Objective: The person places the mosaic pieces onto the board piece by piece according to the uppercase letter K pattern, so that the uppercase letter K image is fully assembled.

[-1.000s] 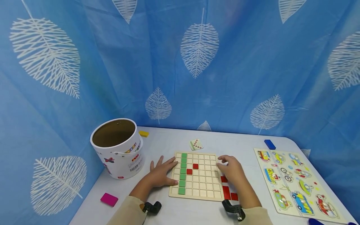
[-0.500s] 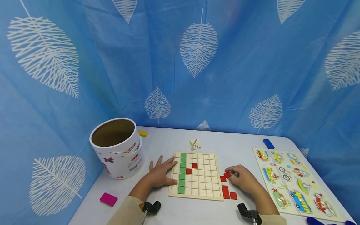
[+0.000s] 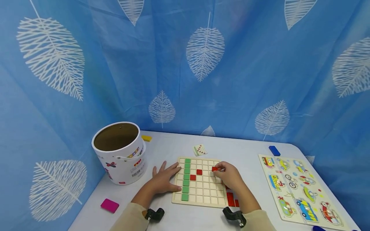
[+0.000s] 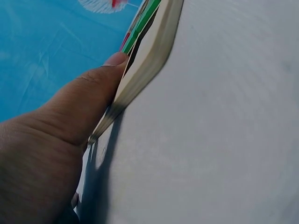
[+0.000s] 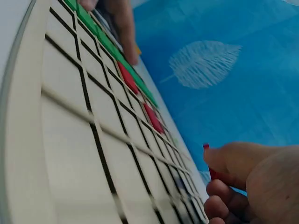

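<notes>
There is one grid board (image 3: 206, 185), one puzzle (image 3: 298, 192), one bucket (image 3: 123, 166).

No word, number or brand name legible to me. Markings on white bucket (image 3: 122, 170) to my left: on side toward me, striped barcode (image 3: 136, 173); tiny grey print (image 3: 134, 168) just above it, too small to read. Next to that, red label patch (image 3: 138, 162) with pale characters, which I can't make out. Near base, smaller red mark (image 3: 122, 183), likewise unreadable. Higher up, multicoloured printed strip (image 3: 135, 152); lettering, if any, unclear.
</notes>
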Available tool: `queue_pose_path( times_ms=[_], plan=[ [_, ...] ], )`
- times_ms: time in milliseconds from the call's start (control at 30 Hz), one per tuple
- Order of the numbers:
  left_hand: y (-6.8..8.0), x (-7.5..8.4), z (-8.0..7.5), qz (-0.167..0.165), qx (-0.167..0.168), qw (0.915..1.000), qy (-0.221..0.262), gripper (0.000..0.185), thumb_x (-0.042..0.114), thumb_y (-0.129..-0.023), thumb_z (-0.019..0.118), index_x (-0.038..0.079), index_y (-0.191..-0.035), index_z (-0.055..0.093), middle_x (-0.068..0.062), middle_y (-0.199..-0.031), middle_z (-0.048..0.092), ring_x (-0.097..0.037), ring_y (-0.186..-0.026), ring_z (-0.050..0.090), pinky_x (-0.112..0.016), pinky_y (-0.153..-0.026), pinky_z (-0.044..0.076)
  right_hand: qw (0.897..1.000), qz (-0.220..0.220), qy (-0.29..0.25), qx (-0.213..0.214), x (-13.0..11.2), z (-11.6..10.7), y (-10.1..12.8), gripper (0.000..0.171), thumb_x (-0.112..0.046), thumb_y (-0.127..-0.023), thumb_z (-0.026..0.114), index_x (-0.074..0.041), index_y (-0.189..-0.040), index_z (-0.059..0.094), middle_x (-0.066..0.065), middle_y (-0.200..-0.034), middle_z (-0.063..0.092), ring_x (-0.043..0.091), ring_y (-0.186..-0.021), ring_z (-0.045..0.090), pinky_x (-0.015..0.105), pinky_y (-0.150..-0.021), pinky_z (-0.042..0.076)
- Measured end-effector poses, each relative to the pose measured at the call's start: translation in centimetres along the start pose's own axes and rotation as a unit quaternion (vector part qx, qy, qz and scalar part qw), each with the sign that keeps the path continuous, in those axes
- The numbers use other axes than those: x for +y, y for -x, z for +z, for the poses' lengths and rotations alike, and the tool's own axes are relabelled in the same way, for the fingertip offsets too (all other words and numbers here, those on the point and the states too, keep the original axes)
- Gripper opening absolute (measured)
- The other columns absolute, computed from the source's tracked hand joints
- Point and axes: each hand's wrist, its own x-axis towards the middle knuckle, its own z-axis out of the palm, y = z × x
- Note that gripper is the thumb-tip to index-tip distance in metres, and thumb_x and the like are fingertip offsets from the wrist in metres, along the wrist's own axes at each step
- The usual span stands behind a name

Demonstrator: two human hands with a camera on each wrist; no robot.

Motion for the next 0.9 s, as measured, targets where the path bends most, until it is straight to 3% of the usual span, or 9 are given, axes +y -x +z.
queue_pose_path(
  times_ms=[233,433,633,767,900],
  plan=[
    [-0.2,0.1,0.2,0.016,0.0,0.9999,0.002,0.098,0.07,-0.077,0.082,0.034,-0.16,0.044,0.01,-0.174,0.026,-0.043,-0.163,-0.001,-0.08,-0.118,-0.011,0.999,-0.004,0.029,0.024,-1.7,3.7,-2.0,0.021,-0.018,-0.096,0.076,-0.009,-0.115,0.072,0.007,-0.106,0.069,0.024,-0.097,0.063,0.045,-0.087,0.055],
    [-0.1,0.0,0.2,0.014,-0.003,0.9999,0.006,0.098,0.07,-0.076,0.082,0.035,-0.16,0.044,0.011,-0.174,0.025,-0.042,-0.163,-0.002,-0.079,-0.118,-0.012,0.997,-0.024,0.063,0.041,-1.7,4.6,-1.8,0.026,-0.016,-0.096,0.074,-0.009,-0.121,0.073,0.006,-0.101,0.066,0.023,-0.091,0.059,0.043,-0.081,0.053],
    [-0.1,-0.3,0.2,0.014,-0.001,0.9999,0.0,0.099,0.072,-0.076,0.081,0.035,-0.16,0.044,0.011,-0.174,0.025,-0.042,-0.163,-0.002,-0.08,-0.118,-0.011,0.994,-0.048,0.08,0.064,-1.8,5.1,-1.6,0.012,-0.014,-0.098,0.071,-0.018,-0.106,0.079,0.003,-0.097,0.067,0.021,-0.086,0.057,0.039,-0.075,0.048],
    [-0.1,-0.4,0.2,0.011,0.0,0.9999,0.001,0.099,0.071,-0.076,0.081,0.034,-0.16,0.044,0.011,-0.174,0.025,-0.043,-0.163,-0.001,-0.08,-0.118,-0.01,0.995,-0.048,0.068,0.046,-2.0,4.6,-1.5,0.018,-0.014,-0.1,0.069,-0.015,-0.116,0.077,0.008,-0.109,0.069,0.024,-0.097,0.061,0.043,-0.081,0.052],
    [-0.1,-0.5,0.2,0.01,0.002,0.9999,0.0,0.099,0.072,-0.076,0.081,0.035,-0.16,0.044,0.011,-0.174,0.025,-0.042,-0.163,-0.002,-0.079,-0.118,-0.01,0.999,-0.024,0.038,0.024,-1.3,1.7,-1.1,0.034,-0.019,-0.101,0.069,-0.011,-0.133,0.068,0.014,-0.127,0.066,0.031,-0.114,0.062,0.05,-0.091,0.055]
  ],
)
